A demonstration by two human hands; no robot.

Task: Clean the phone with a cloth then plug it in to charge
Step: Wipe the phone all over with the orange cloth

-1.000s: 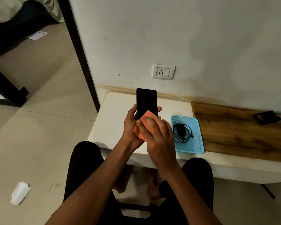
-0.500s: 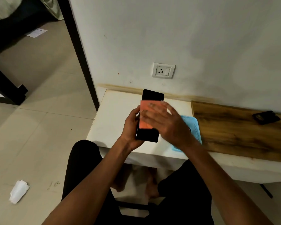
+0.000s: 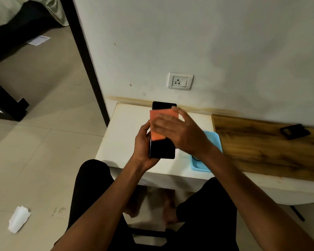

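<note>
The left hand (image 3: 143, 142) is gripping the phone (image 3: 162, 147) along its left edge & lower corner, fingers clamped round the side, holding it up off the white table (image 3: 125, 134) w/ the dark screen facing the person, prob. so the glass is open to the wipe and braced against the push. The right hand (image 3: 181, 131) is lying flat across the upper half of the screen, fingers spread together & pressing the orange cloth (image 3: 157, 124) onto the glass; not pinching the cloth, just pinning it under the palm side of the fingers, which suits a sliding wipe. The blue tray (image 3: 214, 142) is sitting just right of the hands, mostly hidden by the right wrist; a bit of black cable is showing at its near end, so the charger is likely kept there w/in reach, and the wall socket (image 3: 180, 81) is straight above the table. Vs 1 s ago: the cloth is now riding higher, near the phone's top, where it was down at the lower end, and the right hand is now covering the tray. Judging: cleaning is midway, plugging in not yet begun.
</note>
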